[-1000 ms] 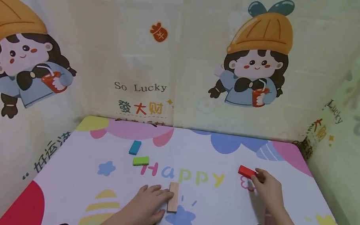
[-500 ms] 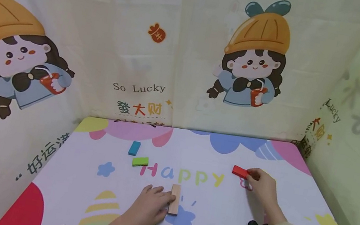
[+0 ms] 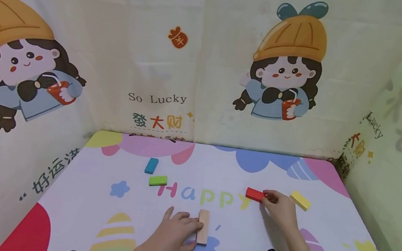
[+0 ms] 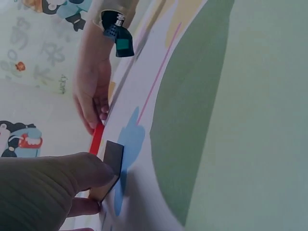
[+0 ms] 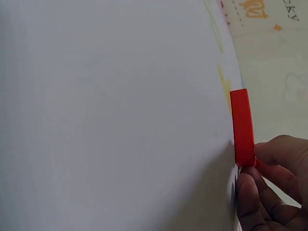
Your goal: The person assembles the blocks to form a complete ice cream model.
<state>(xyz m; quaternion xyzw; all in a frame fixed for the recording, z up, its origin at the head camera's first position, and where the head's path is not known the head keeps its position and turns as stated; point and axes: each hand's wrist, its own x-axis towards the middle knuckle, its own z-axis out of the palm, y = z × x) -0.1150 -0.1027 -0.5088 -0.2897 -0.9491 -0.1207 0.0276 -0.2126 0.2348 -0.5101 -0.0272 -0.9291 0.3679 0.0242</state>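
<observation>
My left hand (image 3: 174, 234) is at a plain wooden block (image 3: 203, 229) lying lengthwise on the table, with its thumb and fingers at the block's left side. In the left wrist view, the thumb and a finger pinch the wooden block (image 4: 112, 161). My right hand (image 3: 282, 209) holds a red block (image 3: 254, 194) by its right end, low over the printed letter y. The right wrist view shows thumb and fingers around the near end of the red block (image 5: 242, 126), the rest of it sticking out.
A yellow block (image 3: 300, 200) lies just right of my right hand. Back left on the table are a blue block (image 3: 151, 165) and a green block (image 3: 158, 181), close together. The printed table mat (image 3: 194, 164) meets a hanging cloth (image 3: 221, 57) at its far edge.
My right hand has moved left with the red block, and the yellow block now shows behind it. My left hand and the wooden block have shifted a little right and nearer.
</observation>
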